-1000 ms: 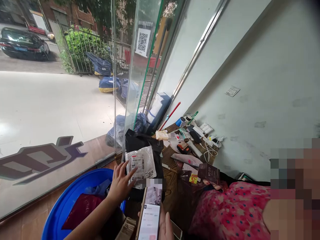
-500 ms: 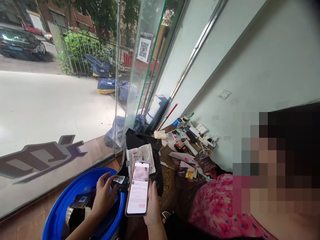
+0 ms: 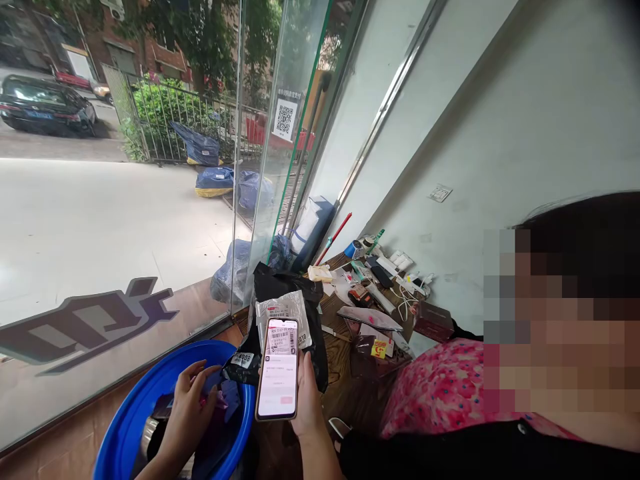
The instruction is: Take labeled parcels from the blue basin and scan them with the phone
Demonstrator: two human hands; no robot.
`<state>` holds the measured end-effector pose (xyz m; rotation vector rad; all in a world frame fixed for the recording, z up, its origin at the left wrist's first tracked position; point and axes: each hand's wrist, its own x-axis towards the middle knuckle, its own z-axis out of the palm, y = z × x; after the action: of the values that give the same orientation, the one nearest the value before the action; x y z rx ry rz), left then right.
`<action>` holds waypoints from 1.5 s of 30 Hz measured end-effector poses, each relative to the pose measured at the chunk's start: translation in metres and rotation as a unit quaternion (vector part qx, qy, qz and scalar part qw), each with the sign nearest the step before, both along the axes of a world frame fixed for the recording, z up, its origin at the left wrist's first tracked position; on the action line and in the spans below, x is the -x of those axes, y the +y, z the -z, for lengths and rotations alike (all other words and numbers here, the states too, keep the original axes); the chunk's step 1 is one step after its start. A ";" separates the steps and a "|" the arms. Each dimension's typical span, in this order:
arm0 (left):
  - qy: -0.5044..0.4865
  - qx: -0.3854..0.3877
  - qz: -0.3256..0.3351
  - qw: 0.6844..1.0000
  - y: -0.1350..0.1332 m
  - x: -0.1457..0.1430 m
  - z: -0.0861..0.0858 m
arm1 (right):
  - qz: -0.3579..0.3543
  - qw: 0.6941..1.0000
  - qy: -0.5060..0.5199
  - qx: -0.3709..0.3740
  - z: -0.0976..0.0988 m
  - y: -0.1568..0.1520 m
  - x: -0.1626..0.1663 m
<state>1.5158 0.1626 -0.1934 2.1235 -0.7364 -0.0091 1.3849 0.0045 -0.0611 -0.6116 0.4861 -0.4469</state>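
Right hand (image 3: 307,393) is wrapped around a phone (image 3: 279,369), thumb on the right edge, fingers hidden behind; the phone is being held upright with the screen toward the camera. On the screen's upper half a barcode label is being shown; the lower half is pale pink. Just behind the phone's top edge a grey parcel (image 3: 285,313) with a white label is lying on a black bag (image 3: 295,293), so the lens appears to be aimed at that label.

Left hand (image 3: 193,407) is reaching down into a blue tub (image 3: 150,393), fingers curled loosely over dark and purple packets (image 3: 223,397); whether anything is actually being pinched cannot be told.

Judgement: a label is being scanned while the next packet is being sought. For a clean read, the phone is best kept steady and square to the label, with the whole barcode in frame and the wrinkled film flattened. The tub is best searched without jogging the right arm.

Further out: a wooden table (image 3: 345,360) is being crowded by cables, tools and a yellow tag (image 3: 379,349). A person in a pink patterned top (image 3: 450,393) is leaning in at the right, near the phone arm.
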 end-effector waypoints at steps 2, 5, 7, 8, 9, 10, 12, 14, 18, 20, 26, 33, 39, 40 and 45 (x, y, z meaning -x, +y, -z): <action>0.004 0.003 0.009 1.000 -0.002 0.001 -0.002 | 0.005 1.000 -0.002 0.004 -0.001 0.000 0.000; 0.017 0.010 0.020 1.000 -0.006 0.002 -0.007 | 0.011 1.000 -0.009 -0.004 -0.004 0.001 0.001; 0.027 0.013 0.022 0.999 -0.010 0.003 -0.013 | 0.009 1.000 -0.011 -0.014 -0.006 0.002 0.001; 0.033 0.018 0.022 0.999 -0.013 0.004 -0.017 | 0.007 1.000 -0.010 -0.017 -0.007 0.002 0.001; 0.040 0.026 0.024 0.999 -0.015 0.005 -0.022 | 0.006 1.000 -0.008 -0.017 -0.007 0.002 0.001; 0.050 0.039 0.028 0.998 -0.018 0.007 -0.027 | 0.005 1.000 -0.006 -0.015 -0.007 0.002 0.001; 0.083 0.067 0.046 0.993 -0.023 0.011 -0.040 | 0.000 1.000 0.001 -0.011 -0.007 0.003 0.003; 0.128 0.096 0.069 0.985 -0.030 0.017 -0.056 | 0.007 1.000 0.000 0.000 -0.005 0.004 0.005; 0.202 0.153 0.097 0.962 -0.043 0.027 -0.088 | 0.053 0.997 0.027 0.043 0.001 0.007 0.009; 0.234 0.172 0.100 0.952 -0.050 0.030 -0.102 | 0.066 0.994 0.060 0.065 0.003 0.007 0.011; 0.360 0.179 0.102 0.910 -0.073 0.032 -0.136 | 0.063 0.993 0.051 0.091 0.000 0.010 0.014; 0.467 0.159 0.145 0.858 -0.087 0.032 -0.141 | 0.072 0.989 0.074 0.110 0.008 0.014 0.022; 0.488 0.159 0.160 0.843 -0.095 0.031 -0.136 | 0.080 0.986 0.090 0.112 0.007 0.010 0.024; 0.490 0.157 0.164 0.842 -0.097 0.031 -0.136 | 0.081 0.986 0.091 0.110 0.007 0.010 0.025; 0.481 0.137 0.154 0.852 -0.099 0.033 -0.133 | 0.100 0.984 0.104 0.101 0.013 0.007 0.027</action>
<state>1.4825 0.0636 -0.0607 1.4216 -0.4025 -1.0072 1.3584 0.0115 -0.0742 -0.8136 0.7099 -0.6317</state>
